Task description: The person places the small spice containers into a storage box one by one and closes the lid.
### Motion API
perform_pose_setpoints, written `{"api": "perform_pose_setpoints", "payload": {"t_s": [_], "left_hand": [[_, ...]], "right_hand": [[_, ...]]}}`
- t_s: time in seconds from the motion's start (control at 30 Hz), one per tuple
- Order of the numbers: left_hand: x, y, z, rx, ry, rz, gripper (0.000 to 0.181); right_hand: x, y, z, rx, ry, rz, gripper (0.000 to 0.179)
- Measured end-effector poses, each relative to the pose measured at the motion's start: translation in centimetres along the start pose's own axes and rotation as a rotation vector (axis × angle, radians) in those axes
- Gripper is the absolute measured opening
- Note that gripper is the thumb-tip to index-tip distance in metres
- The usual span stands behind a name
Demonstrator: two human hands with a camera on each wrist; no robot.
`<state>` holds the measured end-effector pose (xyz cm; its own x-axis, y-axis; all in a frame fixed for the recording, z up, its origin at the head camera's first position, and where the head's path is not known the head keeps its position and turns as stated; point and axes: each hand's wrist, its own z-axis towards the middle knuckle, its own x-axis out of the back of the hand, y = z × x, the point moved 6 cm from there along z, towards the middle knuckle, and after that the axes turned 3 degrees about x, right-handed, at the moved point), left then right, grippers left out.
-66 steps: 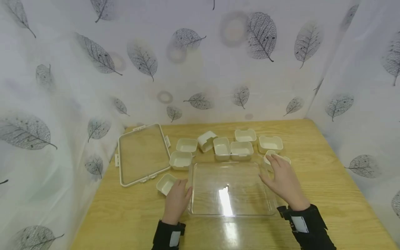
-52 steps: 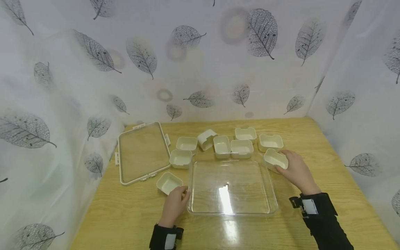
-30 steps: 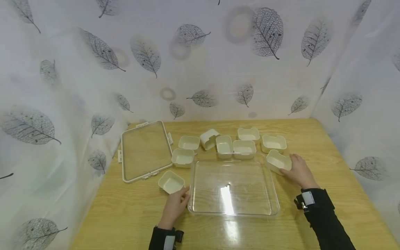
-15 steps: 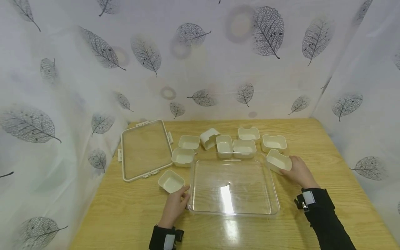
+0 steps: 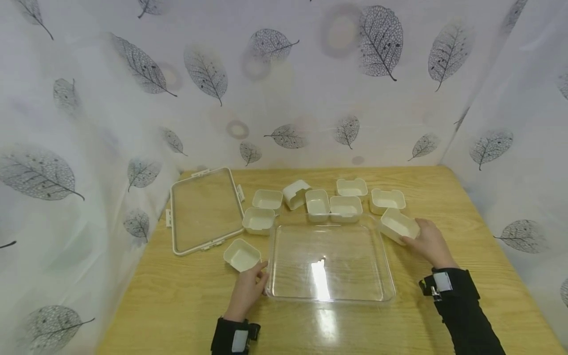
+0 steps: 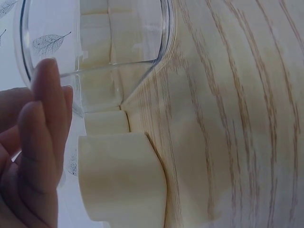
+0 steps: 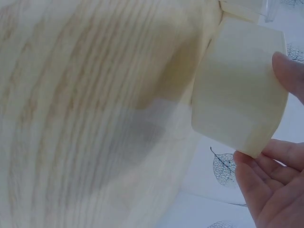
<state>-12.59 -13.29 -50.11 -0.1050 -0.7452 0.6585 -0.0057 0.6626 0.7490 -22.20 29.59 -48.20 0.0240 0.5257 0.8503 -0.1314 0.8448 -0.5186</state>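
My right hand (image 5: pixel 430 244) grips a small cream open-topped plastic box (image 5: pixel 399 226) by its right end. In the right wrist view the thumb (image 7: pixel 289 73) is on one side of that box (image 7: pixel 240 88) and the fingers are on another. The box is slightly tilted; whether it is off the table I cannot tell. A large clear plastic bin (image 5: pixel 346 276) stands in the middle. Beside its left wall is my left hand (image 5: pixel 245 293), fingertips at the rim; contact is unclear. The left wrist view shows its fingers (image 6: pixel 47 99) mostly extended. Another cream box (image 5: pixel 242 255) sits just beyond that hand.
Several more cream boxes line the bin's far side, among them one on its side (image 5: pixel 296 194) and an upright one (image 5: pixel 387 200). A clear lid with a cream frame and clips (image 5: pixel 206 211) lies at the left. Leaf-printed curtains (image 5: pixel 284 88) border the wooden table (image 5: pixel 177 305).
My right hand has gone from reaching over the box to gripping its right end, and the box has shifted slightly right. My left hand has drawn back a little, uncovering the near-left box.
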Motion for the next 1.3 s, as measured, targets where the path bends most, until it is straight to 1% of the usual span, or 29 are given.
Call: {"api": "perform_pose_setpoints", "payload": {"t_s": [0.07,0.3,0.57,0.7,0.9,1.07,1.3], "left_hand": [[0.0,0.0,0.0,0.001,-0.005,-0.003,0.033],[0.2,0.3,-0.1,-0.026,0.006,-0.012,0.032],[0.2,0.3,-0.1,-0.023,0.004,-0.019,0.032],[0.2,0.3,-0.1,-0.03,0.006,-0.015,0.032],[0.1,0.2,-0.1,-0.018,-0.002,-0.005,0.032],[0.1,0.2,-0.1,-0.02,-0.003,0.0,0.032],[0.1,0.2,-0.1,-0.026,-0.004,0.003,0.032]], "right_hand": [[0.4,-0.3,-0.1,0.006,0.017,0.002,0.063],[1.8,-1.5,-0.3,0.056,0.094,0.014,0.062],[3.1,-3.9,-0.4,0.111,0.132,0.03,0.064],[3.5,-5.3,-0.6,0.129,0.126,0.028,0.065],[3.6,-7.3,-0.8,0.148,0.091,0.021,0.068],[3.5,-8.8,-0.8,0.178,0.083,0.02,0.073],[2.9,-10.8,-0.7,0.214,0.068,0.042,0.072]]}}
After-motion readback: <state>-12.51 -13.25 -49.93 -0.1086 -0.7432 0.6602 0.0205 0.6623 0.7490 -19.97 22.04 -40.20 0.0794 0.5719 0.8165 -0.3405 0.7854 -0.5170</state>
